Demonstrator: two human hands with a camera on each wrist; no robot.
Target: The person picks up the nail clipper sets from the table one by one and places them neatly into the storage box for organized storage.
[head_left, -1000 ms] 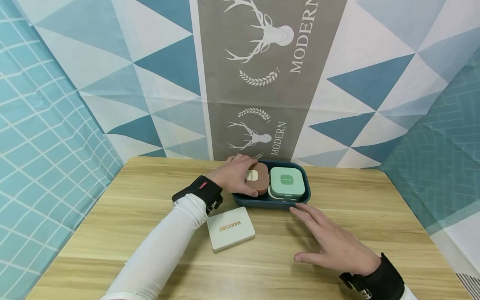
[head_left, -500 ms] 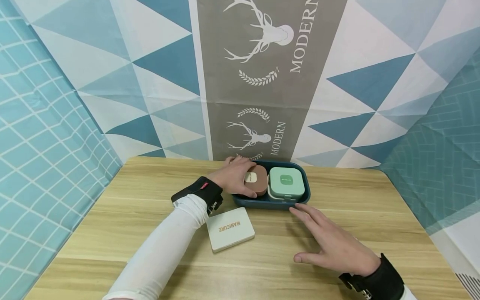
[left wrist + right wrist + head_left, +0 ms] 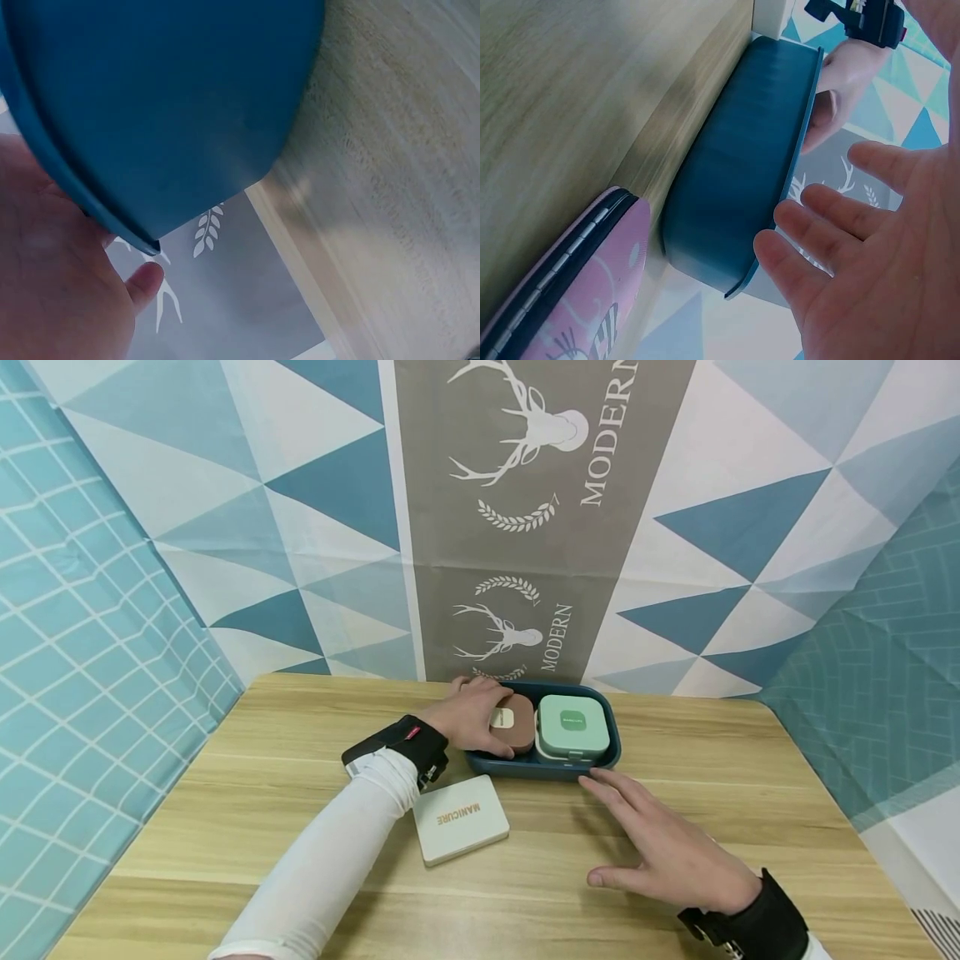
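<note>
My left hand (image 3: 467, 717) reaches over the left end of a dark blue tray (image 3: 525, 770) and grips a brown square-shaped case (image 3: 521, 735) with a cream label. Thumb and fingers lie on opposite sides of this case, inside the tray. Beside it sits a mint green case (image 3: 592, 720), in the tray's right half. In the right wrist view, my right hand (image 3: 885, 247) has its fingers spread, fingertips close to the tray's rim (image 3: 791, 176); contact cannot be made out. The left wrist view shows mostly the tray's outer wall (image 3: 172, 112), and the brown case is hidden there.
A flat white case (image 3: 461, 839) lettered MANICURE lies in front of the tray on the wooden table (image 3: 300, 760). A pink case (image 3: 607, 277) with a zebra pattern lies near my right hand, almost wholly hidden in the head view. A patterned backdrop (image 3: 322, 527) stands behind.
The brown case has shifted slightly left and down in the tray, with my left hand still around it. My right hand and the other cases have stayed in place.
</note>
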